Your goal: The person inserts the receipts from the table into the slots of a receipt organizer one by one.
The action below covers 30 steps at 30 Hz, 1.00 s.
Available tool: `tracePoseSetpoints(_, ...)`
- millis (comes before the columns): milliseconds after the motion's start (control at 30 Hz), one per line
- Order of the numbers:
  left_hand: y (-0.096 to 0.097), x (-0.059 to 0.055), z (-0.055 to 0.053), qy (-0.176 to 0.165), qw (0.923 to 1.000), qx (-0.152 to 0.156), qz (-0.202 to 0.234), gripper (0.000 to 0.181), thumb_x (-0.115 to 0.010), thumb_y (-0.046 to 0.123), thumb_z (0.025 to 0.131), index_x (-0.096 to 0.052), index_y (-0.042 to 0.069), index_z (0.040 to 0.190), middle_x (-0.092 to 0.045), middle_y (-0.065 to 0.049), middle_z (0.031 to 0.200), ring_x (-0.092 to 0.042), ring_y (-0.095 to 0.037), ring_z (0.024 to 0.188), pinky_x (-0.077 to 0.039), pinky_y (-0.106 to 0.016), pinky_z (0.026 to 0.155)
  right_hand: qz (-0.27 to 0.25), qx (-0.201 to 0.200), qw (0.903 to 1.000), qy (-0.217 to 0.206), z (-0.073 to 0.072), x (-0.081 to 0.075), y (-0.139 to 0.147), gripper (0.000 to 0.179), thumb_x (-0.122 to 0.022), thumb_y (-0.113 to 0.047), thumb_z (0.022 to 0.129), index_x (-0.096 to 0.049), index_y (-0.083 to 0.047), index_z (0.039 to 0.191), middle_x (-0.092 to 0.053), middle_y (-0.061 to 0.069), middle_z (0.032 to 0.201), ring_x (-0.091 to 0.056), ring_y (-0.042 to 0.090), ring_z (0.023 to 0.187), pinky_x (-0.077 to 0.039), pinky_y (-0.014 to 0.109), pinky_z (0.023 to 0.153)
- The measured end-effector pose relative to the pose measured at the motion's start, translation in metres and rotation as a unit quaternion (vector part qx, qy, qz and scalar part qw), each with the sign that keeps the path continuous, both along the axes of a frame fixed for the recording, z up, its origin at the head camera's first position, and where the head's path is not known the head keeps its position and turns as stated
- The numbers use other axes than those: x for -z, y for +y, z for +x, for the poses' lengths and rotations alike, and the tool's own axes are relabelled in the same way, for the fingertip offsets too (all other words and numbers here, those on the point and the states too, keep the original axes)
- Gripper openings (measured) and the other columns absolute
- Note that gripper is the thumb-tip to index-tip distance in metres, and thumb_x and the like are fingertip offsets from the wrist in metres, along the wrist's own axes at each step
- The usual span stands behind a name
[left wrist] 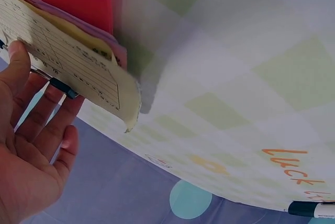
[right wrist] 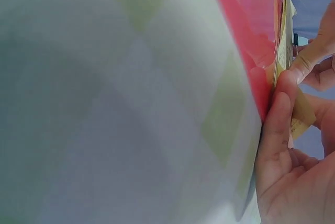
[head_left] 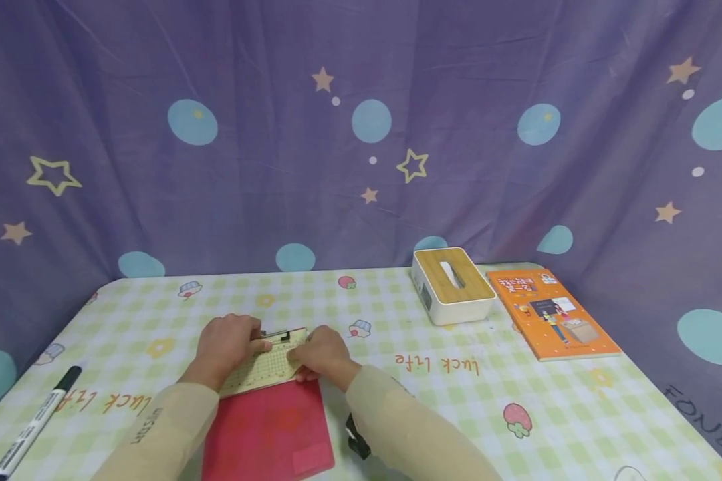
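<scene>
A red folder (head_left: 271, 431) lies near the front of the table, with a pad of pale yellow printed form sheets (head_left: 263, 372) across its far end. A metal clip with black ends (head_left: 285, 337) sits at the sheets' far edge. My left hand (head_left: 227, 344) holds that clip, its thumb over the sheets and its fingers behind the black-ended clip (left wrist: 63, 88). At the sheets' right side, my right hand (head_left: 323, 354) pinches their edge between thumb and fingers. The right wrist view shows a bent yellowish paper corner (right wrist: 302, 110) by these fingers.
A black-capped marker (head_left: 36, 424) lies at the left. Toward the back right stand a white tissue box (head_left: 463, 310) with a wooden lid and, beside it, an orange book (head_left: 556, 317). A small black object (head_left: 357, 437) shows beside the right sleeve. A purple curtain hangs behind the table.
</scene>
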<state>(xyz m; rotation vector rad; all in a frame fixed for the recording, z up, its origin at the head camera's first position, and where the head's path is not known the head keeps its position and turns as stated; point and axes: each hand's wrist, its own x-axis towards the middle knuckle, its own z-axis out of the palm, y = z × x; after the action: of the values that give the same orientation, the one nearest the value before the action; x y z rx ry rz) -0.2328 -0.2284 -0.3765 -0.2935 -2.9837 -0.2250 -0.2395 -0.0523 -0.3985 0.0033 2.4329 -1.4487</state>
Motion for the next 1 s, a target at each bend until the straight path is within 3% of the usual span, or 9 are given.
tracePoseSetpoints(767,0.001,0.0003,-0.0008,0.006,0.9999,0.006,-0.01,0.038,-0.085,0.032,0.083,-0.056,0.014,0.067,-0.052,0.002,0.062,-0.048,-0.019,0.059,-0.043,-0.04,0.059,-0.01,-0.006,0.9999,0.01,0.0002,-0.0012,0.0022,0.027,-0.077,-0.009,0.087,-0.06,-0.006,0.067,-0.06,0.004,0.048,-0.059,0.009,0.041,-0.051,0.023,0.046)
tracePoseSetpoints(1000,0.0001,-0.0002,-0.0002,0.009,0.9998,0.011,-0.012,0.031,-0.086,0.032,0.082,-0.064,0.013,0.072,-0.061,0.001,0.067,-0.057,-0.02,0.061,-0.049,-0.043,0.062,-0.005,-0.01,0.9999,0.005,0.0019,-0.0023,0.003,0.026,-0.077,-0.009,0.087,-0.06,-0.005,0.068,-0.06,0.004,0.048,-0.058,0.009,0.04,-0.051,0.023,0.046)
